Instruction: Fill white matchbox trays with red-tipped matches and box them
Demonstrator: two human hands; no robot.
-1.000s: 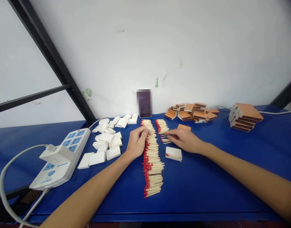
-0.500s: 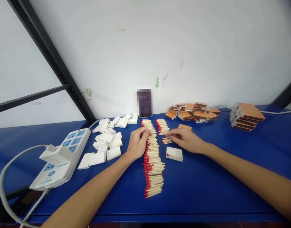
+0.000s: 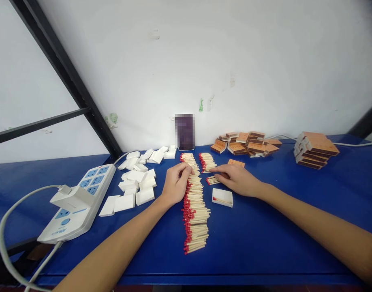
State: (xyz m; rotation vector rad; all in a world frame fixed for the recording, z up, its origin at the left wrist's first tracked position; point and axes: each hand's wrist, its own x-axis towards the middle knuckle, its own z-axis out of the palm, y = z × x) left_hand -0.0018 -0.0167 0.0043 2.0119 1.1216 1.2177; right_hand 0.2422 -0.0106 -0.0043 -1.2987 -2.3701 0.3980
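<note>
A long row of red-tipped matches (image 3: pixel 195 202) runs down the middle of the blue table. My left hand (image 3: pixel 176 183) rests on its left side with the fingers curled closed; whatever they may hold is hidden. To the right of the row is a smaller block of matches (image 3: pixel 208 162). The index finger of my right hand (image 3: pixel 239 179) reaches the near edge of that block, thumb apart from it, with nothing seen between them. Under the thumb lies a small group of matches (image 3: pixel 212 180). Closer to me sits a white matchbox tray (image 3: pixel 222 197) with a few matches inside.
White matchbox trays (image 3: pixel 137 176) lie scattered on the left, beside a power strip (image 3: pixel 82 202) with cables. Orange matchbox sleeves (image 3: pixel 246 142) are heaped at the back, one sleeve (image 3: pixel 236 163) lying behind my right hand. Matchboxes (image 3: pixel 315 149) stand stacked far right. A phone (image 3: pixel 185 132) leans on the wall.
My right index finger has lifted away from the small group of matches and shifted slightly toward the block behind it. My left hand has stayed in place.
</note>
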